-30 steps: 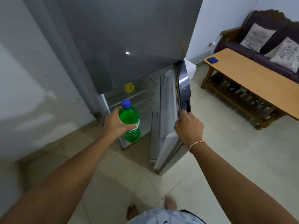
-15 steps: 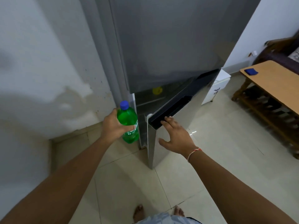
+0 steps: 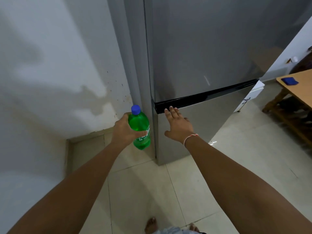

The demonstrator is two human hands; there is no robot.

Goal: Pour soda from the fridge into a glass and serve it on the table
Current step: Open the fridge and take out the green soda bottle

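**Lower Door Closed, Bottle Retained**

Since the earlier frames, the lower fridge door [image 3: 194,132] has swung from open to flush with the cabinet, and the interior shelves are no longer visible. The right hand [image 3: 179,127] lies flat and spread against the door's top edge, fingertips at the black handle strip [image 3: 206,97], gripping nothing; this open-palm contact suits pushing the door to its seal. The left hand [image 3: 125,130] is clenched around the middle of the green soda bottle [image 3: 139,128], thumb across the label. The bottle is upright, blue cap [image 3: 135,109] on, held just left of the fridge corner at 9 o'clock from the right hand, so it is clear of the door. The wooden table [image 3: 297,86] stands at 3 o'clock, bearing a blue object [image 3: 289,81]. No glass is in view; pouring and serving remain.
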